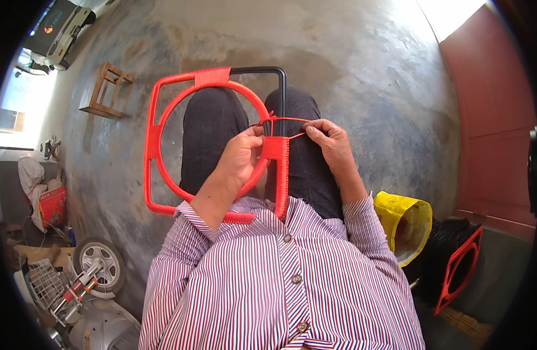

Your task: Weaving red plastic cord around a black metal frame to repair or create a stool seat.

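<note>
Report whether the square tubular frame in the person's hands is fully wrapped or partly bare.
The frame is partly bare: red cord covers its left side, but smooth black tubing shows at its top right corner.

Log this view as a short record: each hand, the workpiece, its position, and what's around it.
Left hand: gripping the red-wrapped frame near the right side of its inner ring
Right hand: pinching red cord, stretched from the frame
Workpiece: rounded square; bare black tubing at its upper right corner
Position: over the thighs, in dark trousers
Nearby: wooden stool, upper left; spoked wheel, lower left; open yellow container, lower right
</note>
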`<state>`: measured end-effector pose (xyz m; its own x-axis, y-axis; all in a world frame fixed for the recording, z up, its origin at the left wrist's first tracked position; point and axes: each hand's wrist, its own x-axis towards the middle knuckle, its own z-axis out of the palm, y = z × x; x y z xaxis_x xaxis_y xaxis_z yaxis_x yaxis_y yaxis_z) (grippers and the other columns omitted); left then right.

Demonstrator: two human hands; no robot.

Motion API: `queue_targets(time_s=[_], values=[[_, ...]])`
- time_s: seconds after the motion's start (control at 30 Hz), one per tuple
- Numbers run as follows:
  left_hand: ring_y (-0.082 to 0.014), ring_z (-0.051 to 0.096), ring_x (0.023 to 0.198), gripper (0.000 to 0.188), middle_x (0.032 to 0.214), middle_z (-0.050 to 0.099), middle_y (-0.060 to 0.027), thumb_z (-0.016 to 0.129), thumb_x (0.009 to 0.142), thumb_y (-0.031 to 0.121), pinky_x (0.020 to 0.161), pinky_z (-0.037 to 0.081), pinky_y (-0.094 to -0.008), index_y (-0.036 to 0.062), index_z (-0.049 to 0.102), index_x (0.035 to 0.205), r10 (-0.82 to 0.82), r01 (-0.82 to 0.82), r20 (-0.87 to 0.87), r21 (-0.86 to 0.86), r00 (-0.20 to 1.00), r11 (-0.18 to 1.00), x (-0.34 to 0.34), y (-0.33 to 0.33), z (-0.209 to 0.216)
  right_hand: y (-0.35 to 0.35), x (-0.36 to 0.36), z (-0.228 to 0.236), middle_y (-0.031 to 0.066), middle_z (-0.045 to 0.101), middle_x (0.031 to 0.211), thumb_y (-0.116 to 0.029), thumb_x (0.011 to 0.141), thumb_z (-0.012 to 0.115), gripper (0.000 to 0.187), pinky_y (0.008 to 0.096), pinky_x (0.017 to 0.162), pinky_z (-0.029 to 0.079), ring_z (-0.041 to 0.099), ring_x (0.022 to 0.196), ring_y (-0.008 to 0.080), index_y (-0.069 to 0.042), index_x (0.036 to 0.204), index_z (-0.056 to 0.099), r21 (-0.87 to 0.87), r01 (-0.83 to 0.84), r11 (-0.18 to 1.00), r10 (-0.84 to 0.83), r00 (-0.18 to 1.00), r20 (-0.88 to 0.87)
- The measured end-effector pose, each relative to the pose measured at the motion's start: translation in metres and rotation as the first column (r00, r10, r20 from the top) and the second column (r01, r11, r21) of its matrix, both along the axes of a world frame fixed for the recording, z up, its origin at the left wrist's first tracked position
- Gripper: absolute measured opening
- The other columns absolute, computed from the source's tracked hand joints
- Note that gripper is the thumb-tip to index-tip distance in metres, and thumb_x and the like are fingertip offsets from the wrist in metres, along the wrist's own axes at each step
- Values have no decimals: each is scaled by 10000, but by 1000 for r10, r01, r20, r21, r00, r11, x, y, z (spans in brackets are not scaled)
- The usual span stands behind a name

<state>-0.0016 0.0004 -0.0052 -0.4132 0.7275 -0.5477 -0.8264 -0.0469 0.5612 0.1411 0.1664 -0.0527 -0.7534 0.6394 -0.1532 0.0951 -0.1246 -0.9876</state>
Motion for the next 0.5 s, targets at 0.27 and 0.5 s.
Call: queue_targets(time_s=[0.27,0.5], values=[[-206,674,916,302,1038,656,-116,394,913,-13,795,575,-366,-6,534,1180,-47,45,28,44,999,998,5,-1,6,-21,1,20,62,641,841,-85,808,717,129,287,679,504,629,716,163,-32,920,681,504,-18,864,-48,992,118],[-215,663,952,308,1084,633,-132,383,912,-17,880,567,-374,-31,526,1184,-50,48,36,59,998,997,3,0,3,-11,-2,13,63,655,835,-88,819,712,122,272,668,495,611,697,135,-22,917,684,426,-46,904,-21,988,151]])
